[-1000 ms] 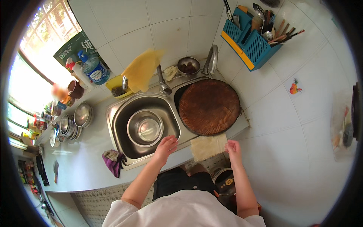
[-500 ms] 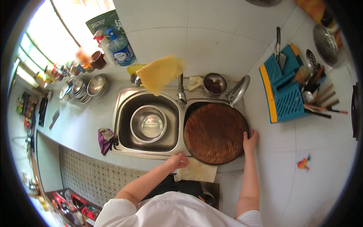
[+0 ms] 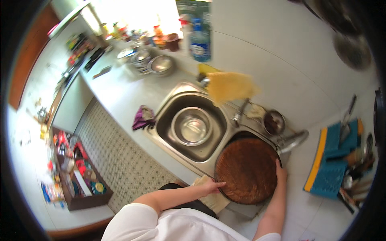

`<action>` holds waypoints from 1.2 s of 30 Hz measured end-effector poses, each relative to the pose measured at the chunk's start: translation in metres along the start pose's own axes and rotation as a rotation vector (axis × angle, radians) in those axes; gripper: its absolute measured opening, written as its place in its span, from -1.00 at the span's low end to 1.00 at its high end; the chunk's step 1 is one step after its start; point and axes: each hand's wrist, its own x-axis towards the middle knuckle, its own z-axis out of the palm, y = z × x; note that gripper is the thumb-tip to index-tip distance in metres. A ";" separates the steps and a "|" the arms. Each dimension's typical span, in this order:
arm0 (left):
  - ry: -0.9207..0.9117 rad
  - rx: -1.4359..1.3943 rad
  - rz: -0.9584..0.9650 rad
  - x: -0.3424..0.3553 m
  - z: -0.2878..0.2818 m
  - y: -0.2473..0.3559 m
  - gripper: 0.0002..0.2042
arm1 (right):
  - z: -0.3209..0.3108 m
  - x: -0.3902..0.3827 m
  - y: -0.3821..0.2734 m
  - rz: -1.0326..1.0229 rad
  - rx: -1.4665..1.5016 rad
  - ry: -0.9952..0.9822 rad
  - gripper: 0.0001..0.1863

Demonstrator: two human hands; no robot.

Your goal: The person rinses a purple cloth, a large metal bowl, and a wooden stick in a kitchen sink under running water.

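Observation:
The large round brown board (image 3: 243,166), dark and worn, lies tilted over the right sink basin. My left hand (image 3: 213,186) grips its lower left edge, fingers on the rim. My right hand (image 3: 280,170) is wrapped on its right edge. A pale cloth (image 3: 214,201) lies beneath my left hand at the counter's front edge. To the left, a steel bowl (image 3: 191,126) sits in the left basin (image 3: 217,146).
A purple cloth (image 3: 142,118), a knife (image 3: 101,72) and stacked bowls (image 3: 161,64) sit on the left counter. A faucet (image 3: 241,110), yellow cloth (image 3: 229,84) and small bowl (image 3: 274,120) stand behind. A blue utensil rack (image 3: 329,156) is on the right wall.
My right hand moved onto the board's right edge, then my left hand reached its lower left edge. The camera view has swung leftward, bringing more of the left counter and kitchen in.

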 end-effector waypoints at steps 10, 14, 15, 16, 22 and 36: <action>0.152 0.066 0.114 0.015 0.011 -0.017 -0.39 | 0.010 0.034 0.056 -0.135 0.046 0.230 0.04; 0.144 0.058 0.204 0.020 -0.004 -0.035 -0.41 | 0.007 0.005 0.020 0.018 0.083 0.074 0.01; 0.143 0.073 0.202 0.024 -0.009 -0.039 -0.41 | 0.005 -0.023 -0.001 0.074 0.118 0.107 -0.03; 0.145 0.063 0.210 0.020 -0.011 -0.036 -0.41 | -0.001 -0.051 -0.014 0.138 0.154 0.147 -0.07; 0.218 0.261 0.510 -0.048 -0.033 0.011 -0.37 | -0.026 -0.175 -0.049 -0.196 0.387 0.021 -0.19; 0.459 0.147 0.722 -0.219 -0.224 0.004 -0.38 | 0.131 -0.279 -0.142 -0.279 0.567 -0.270 -0.13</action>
